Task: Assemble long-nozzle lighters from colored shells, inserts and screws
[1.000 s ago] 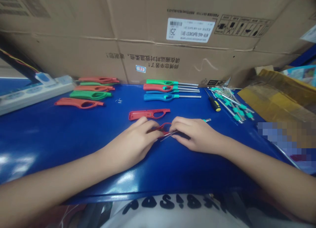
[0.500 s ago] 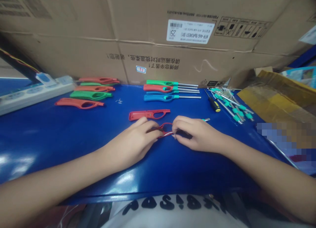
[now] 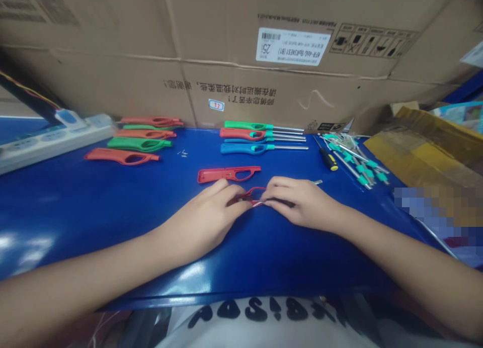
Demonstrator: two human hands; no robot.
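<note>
Mid-frame, my left fingers [image 3: 238, 207] pinch the red shell [image 3: 257, 189] (light, likely stiff; best held by its rim); my right fingers [image 3: 272, 193] close on a bendy-looking wire [image 3: 258, 204].

This looks like a small assembly workshop: matching lighter casings [image 3: 121, 157] at left, metal tubes [image 3: 350, 159] and a screwdriver [image 3: 327, 155] at right.

A cardboard wall [image 3: 143, 41] stands behind the glossy blue tabletop [image 3: 113, 202].
</note>
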